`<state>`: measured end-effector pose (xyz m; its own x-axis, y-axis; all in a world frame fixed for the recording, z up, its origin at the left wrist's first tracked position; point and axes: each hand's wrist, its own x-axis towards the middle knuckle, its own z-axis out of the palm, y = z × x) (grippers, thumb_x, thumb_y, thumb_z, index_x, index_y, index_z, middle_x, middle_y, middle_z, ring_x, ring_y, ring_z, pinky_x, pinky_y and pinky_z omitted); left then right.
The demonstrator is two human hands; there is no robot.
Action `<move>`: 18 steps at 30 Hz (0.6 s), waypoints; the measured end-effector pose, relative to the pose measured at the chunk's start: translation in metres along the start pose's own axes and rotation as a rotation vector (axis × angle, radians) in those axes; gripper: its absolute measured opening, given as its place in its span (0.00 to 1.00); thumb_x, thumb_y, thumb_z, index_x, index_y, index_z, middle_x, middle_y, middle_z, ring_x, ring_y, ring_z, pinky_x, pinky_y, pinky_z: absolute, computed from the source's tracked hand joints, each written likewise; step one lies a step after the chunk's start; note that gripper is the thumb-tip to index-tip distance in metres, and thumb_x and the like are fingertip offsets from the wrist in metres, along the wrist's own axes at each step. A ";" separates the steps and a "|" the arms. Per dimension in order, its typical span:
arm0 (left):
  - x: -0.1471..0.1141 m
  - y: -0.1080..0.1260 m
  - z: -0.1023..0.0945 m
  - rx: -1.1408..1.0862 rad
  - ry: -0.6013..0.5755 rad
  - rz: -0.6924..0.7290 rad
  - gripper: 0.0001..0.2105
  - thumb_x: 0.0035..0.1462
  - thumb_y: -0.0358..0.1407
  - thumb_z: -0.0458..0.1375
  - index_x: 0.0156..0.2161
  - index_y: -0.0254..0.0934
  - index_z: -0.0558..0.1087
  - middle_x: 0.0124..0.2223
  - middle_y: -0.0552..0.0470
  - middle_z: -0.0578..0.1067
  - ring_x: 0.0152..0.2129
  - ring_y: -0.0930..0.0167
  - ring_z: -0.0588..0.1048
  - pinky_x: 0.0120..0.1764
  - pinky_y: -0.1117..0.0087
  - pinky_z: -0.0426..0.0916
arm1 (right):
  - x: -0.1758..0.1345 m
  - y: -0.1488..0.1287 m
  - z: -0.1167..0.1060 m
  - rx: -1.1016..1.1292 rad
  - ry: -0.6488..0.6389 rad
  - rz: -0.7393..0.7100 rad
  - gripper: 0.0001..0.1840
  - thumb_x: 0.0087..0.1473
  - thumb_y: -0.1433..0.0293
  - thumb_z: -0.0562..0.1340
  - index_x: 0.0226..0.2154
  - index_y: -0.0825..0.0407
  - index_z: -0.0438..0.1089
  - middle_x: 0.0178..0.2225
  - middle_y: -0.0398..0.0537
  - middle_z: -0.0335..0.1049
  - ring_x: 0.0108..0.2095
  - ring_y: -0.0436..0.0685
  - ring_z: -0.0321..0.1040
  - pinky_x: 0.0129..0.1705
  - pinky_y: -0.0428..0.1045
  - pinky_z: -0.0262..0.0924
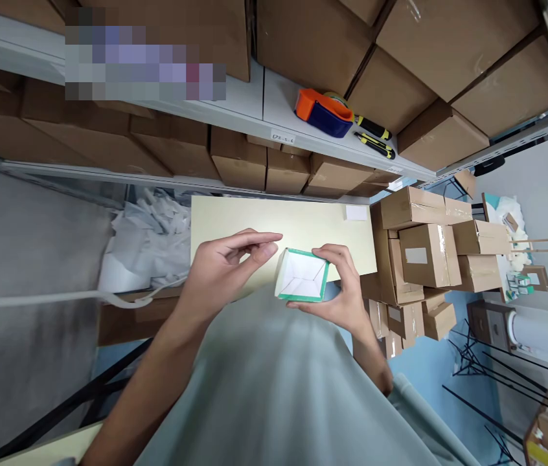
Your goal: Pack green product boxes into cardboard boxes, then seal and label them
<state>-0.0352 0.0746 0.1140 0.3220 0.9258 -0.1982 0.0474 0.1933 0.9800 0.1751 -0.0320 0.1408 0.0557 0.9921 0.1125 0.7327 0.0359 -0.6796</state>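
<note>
A small white carton with green edges (303,275) is held above the near edge of the pale table (235,217). My right hand (346,291) grips it from the right, fingers on its upper side and thumb along its lower side. One end of the carton faces me, showing a white surface with crease lines. Just left of the carton, my left hand (228,268) is open, its fingers stretched toward the carton without touching it. Nothing shows between its thumb and fingers.
Brown cartons (286,169) fill the shelf above the table. An orange and blue tape dispenser (325,113) and yellow-black utility knives (375,144) lie on the shelf. A white slip (355,213) is at the table's far right. Stacked boxes (429,255) stand right; crumpled white wrapping (142,236) left.
</note>
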 end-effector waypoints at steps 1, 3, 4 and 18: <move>0.000 0.000 0.001 -0.007 -0.007 -0.003 0.20 0.57 0.56 0.68 0.45 0.43 0.89 0.43 0.46 0.84 0.44 0.59 0.81 0.49 0.61 0.78 | -0.001 -0.001 0.001 0.005 0.005 -0.001 0.52 0.42 0.51 0.87 0.65 0.36 0.69 0.59 0.53 0.69 0.62 0.71 0.70 0.63 0.68 0.72; -0.001 -0.001 0.003 -0.016 -0.025 -0.007 0.19 0.57 0.54 0.69 0.44 0.44 0.89 0.43 0.46 0.85 0.43 0.59 0.81 0.48 0.60 0.79 | -0.004 -0.001 0.002 0.031 0.017 -0.009 0.51 0.43 0.52 0.86 0.65 0.36 0.69 0.59 0.53 0.69 0.62 0.71 0.71 0.63 0.67 0.72; -0.001 -0.001 0.004 -0.019 -0.034 -0.008 0.18 0.57 0.53 0.69 0.43 0.44 0.89 0.42 0.46 0.85 0.43 0.59 0.81 0.48 0.60 0.79 | -0.006 -0.001 0.001 0.046 0.023 -0.015 0.51 0.44 0.52 0.86 0.65 0.36 0.69 0.59 0.53 0.69 0.62 0.70 0.71 0.64 0.67 0.71; 0.000 0.003 0.048 -0.024 -0.009 0.010 0.12 0.56 0.48 0.69 0.33 0.43 0.83 0.37 0.49 0.83 0.39 0.62 0.80 0.46 0.62 0.78 | -0.024 0.026 -0.020 0.082 0.009 0.013 0.51 0.41 0.50 0.87 0.64 0.37 0.70 0.58 0.53 0.70 0.60 0.70 0.72 0.61 0.66 0.74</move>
<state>0.0104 0.0591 0.1180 0.3308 0.9247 -0.1885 0.0216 0.1923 0.9811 0.2062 -0.0575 0.1354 0.0713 0.9914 0.1099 0.6738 0.0334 -0.7382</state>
